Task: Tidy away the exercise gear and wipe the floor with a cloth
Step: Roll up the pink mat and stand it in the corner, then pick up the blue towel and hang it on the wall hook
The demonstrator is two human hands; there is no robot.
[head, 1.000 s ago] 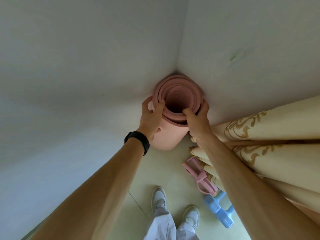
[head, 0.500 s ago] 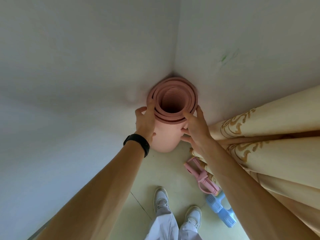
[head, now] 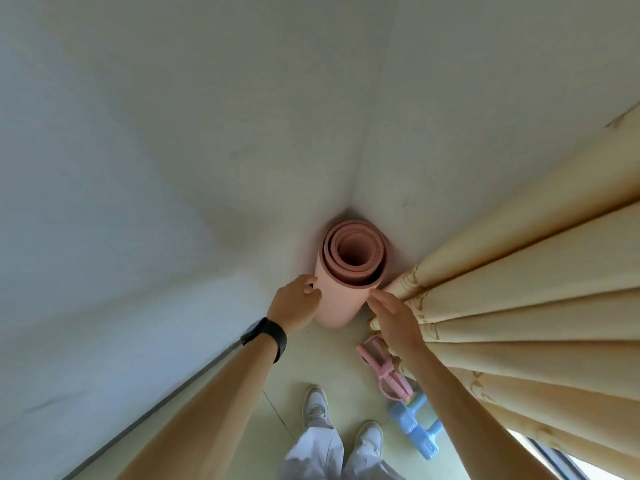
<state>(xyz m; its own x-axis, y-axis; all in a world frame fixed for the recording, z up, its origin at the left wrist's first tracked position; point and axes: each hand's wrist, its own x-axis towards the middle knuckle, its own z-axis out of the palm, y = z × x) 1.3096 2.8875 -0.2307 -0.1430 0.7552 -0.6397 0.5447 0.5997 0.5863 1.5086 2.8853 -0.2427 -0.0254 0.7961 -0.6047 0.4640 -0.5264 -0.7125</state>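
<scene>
A pink rolled exercise mat (head: 346, 299) stands upright on its end in the corner where two white walls meet. My left hand (head: 294, 306), with a black band on the wrist, is at the mat's left side; its fingers are loosely curled and just touch the roll without gripping it. My right hand (head: 394, 320) hovers by the mat's lower right side, fingers stretched out and apart, holding nothing. On the floor behind my right forearm lie a pink pedal puller (head: 379, 370) and a blue piece of exercise gear (head: 417, 433).
A cream curtain (head: 519, 306) with gold pattern hangs in folds along the right, brushing the mat and my right arm. My white shoes (head: 315, 405) stand on the pale green floor (head: 322, 362). A dark skirting line (head: 156, 410) runs along the left wall.
Both hands have let go of the mat's top rim and dropped back toward me. The mat stays standing in the corner and the view has pulled back.
</scene>
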